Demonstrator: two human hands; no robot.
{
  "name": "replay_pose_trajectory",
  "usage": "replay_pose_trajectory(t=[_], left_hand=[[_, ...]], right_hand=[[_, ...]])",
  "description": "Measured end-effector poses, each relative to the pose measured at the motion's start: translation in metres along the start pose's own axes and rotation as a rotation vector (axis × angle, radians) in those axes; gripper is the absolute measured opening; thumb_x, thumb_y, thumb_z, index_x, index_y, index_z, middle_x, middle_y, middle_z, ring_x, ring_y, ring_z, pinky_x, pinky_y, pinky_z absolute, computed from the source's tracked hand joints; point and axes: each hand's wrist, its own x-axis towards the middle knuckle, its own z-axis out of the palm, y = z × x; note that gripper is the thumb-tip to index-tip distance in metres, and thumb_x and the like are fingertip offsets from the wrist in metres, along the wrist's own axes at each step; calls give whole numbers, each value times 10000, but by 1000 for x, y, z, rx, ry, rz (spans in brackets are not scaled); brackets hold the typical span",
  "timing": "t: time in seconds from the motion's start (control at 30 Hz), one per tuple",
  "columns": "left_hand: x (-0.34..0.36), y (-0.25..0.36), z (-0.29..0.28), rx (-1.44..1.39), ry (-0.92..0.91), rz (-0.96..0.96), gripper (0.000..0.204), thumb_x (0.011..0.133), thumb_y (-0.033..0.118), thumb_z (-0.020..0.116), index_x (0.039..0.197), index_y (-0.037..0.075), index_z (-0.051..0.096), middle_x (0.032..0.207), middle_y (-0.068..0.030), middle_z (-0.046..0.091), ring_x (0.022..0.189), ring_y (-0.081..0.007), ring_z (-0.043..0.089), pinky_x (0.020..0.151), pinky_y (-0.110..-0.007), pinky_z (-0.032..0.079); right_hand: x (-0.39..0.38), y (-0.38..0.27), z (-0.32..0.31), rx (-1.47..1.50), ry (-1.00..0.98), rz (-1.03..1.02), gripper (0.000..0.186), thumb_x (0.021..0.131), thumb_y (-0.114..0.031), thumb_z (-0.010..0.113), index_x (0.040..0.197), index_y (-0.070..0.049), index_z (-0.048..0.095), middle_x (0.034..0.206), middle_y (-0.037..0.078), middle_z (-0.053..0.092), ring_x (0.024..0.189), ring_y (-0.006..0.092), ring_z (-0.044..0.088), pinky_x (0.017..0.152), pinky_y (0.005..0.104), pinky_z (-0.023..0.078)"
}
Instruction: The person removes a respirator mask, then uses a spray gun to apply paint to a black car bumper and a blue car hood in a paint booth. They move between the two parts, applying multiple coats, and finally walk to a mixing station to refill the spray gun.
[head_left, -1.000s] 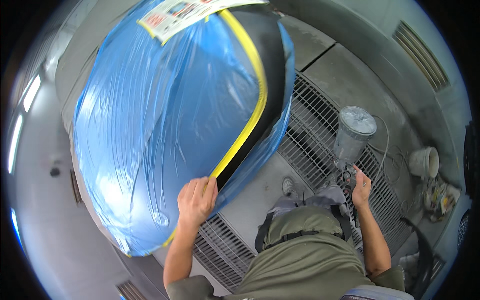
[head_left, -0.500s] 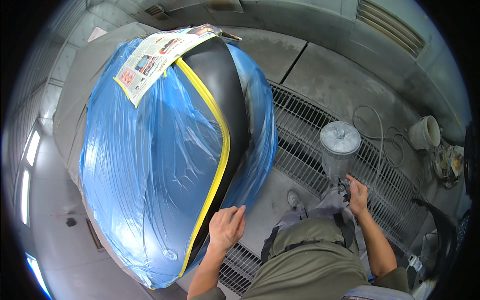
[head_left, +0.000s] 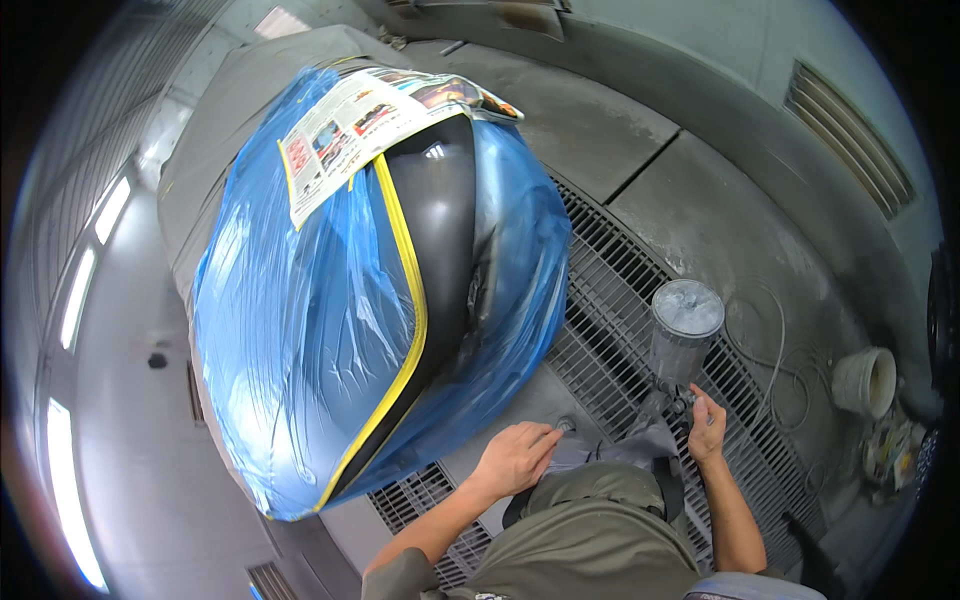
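My right hand (head_left: 707, 428) is closed round the handle of a spray gun (head_left: 680, 400), held upright in front of my right leg. On top of the gun sits a clear cup (head_left: 688, 312) with a pale, spattered lid. My left hand (head_left: 520, 456) hovers before my waist, fingers bent together, with nothing visible in them. To its left stands a car body covered in blue plastic film (head_left: 300, 330). Yellow masking tape (head_left: 416, 290) edges a bare dark grey panel (head_left: 445, 215). Newspaper (head_left: 355, 125) covers the panel's far end. Neither hand touches the car.
Metal floor grating (head_left: 610, 300) runs beside the car and under me. A thin hose (head_left: 780, 345) lies coiled at right, near a whitish bucket (head_left: 864, 383) and crumpled waste (head_left: 893, 450). A grey cover (head_left: 215, 140) drapes the car's far side. A louvred vent (head_left: 850, 140) is set in the wall.
The view has shifted, so the car sits farther from my hands. My left hand has come away from the panel's edge towards my waist. The spray gun stays in my right hand.
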Motion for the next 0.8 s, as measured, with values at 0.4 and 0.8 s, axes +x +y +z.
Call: replay_pose_trajectory(t=[0.4, 0.8], left_hand=[[19, 35, 42, -59, -117, -241, 292, 927, 150, 708, 1202, 51, 712, 1118, -108, 718, 997, -301, 700, 865, -400, 575], [73, -65, 72, -185, -29, -260, 279, 956, 187, 673, 1199, 54, 709, 1110, -120, 713, 1024, -330, 696, 871, -438, 572]], right_hand=[[105, -71, -10, 172, -296, 103, 501, 1102, -370, 502, 1274, 49, 718, 557, -33, 521, 481, 74, 541, 489, 281, 422], [189, -267, 90, 237, -732, 135, 498, 1108, -395, 507, 1351, 2, 683, 826, 17, 684, 676, 65, 587, 532, 240, 477]])
